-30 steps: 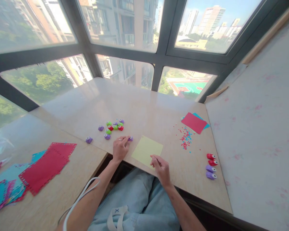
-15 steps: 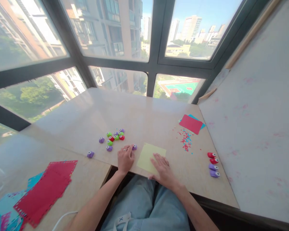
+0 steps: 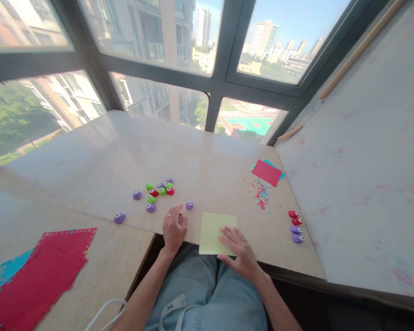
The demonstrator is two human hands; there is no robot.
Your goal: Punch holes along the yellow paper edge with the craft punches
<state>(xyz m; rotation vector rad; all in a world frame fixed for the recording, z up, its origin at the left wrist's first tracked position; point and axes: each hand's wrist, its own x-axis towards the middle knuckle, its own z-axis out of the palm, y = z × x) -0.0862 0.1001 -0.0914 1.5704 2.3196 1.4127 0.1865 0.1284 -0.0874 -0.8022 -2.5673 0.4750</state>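
yellow sheet (image 3: 215, 232) slid to table (image 3: 207, 161) edge | right hand (image 3: 239, 250) flat on it | left hand (image 3: 174, 227) loose, empty | windows (image 3: 179, 27) behind

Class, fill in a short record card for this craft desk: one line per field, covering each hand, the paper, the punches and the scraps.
left hand: resting on the table, near a purple punch
right hand: flat on the yellow sheet
yellow sheet: at the table's near edge
punch cluster: green, red, purple, left of centre
side punches: two red, two purple, in a row at right
scraps: red and blue bits beside the red sheet
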